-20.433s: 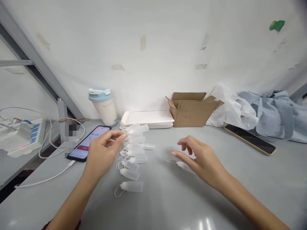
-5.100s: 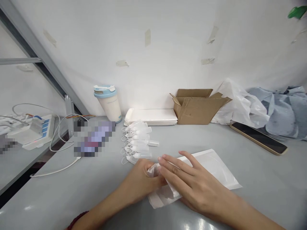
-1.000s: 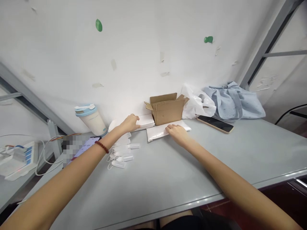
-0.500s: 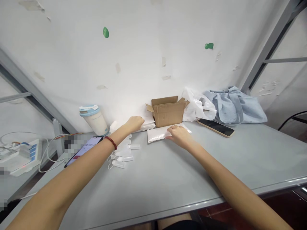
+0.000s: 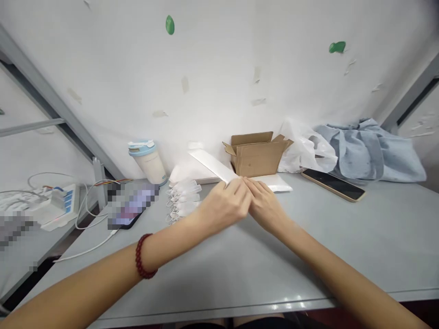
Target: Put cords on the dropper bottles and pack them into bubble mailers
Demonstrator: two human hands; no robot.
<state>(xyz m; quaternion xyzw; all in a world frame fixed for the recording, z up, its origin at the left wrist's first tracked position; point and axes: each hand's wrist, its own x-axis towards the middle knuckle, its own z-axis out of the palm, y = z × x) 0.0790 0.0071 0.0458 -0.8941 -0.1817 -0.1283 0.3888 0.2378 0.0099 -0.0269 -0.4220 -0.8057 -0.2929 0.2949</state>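
Note:
My left hand (image 5: pixel 222 205) pinches the near end of a flat white pouch (image 5: pixel 212 165), lifted edge-on over the grey table (image 5: pixel 240 265). My right hand (image 5: pixel 264 203) meets it at the same end, fingers closed on the pouch. A row of small white squeeze bottles with tethered caps (image 5: pixel 181 196) lies just left of my hands. A stack of white pouches (image 5: pixel 185 174) sits by the wall, and a filled pouch (image 5: pixel 277 183) lies in front of the cardboard box (image 5: pixel 257 153).
A blue-lidded cup (image 5: pixel 147 160) and a blurred phone on a cable (image 5: pixel 132 205) are at the left, a power strip (image 5: pixel 51 208) further left. A dark phone (image 5: pixel 332 184), white plastic bag (image 5: pixel 308 148) and blue cloth (image 5: pixel 370 148) lie at the right.
My left hand has drawn one pouch off the stack at the wall towards me. My right hand left the filled pouch by the box and joined the left on the new pouch.

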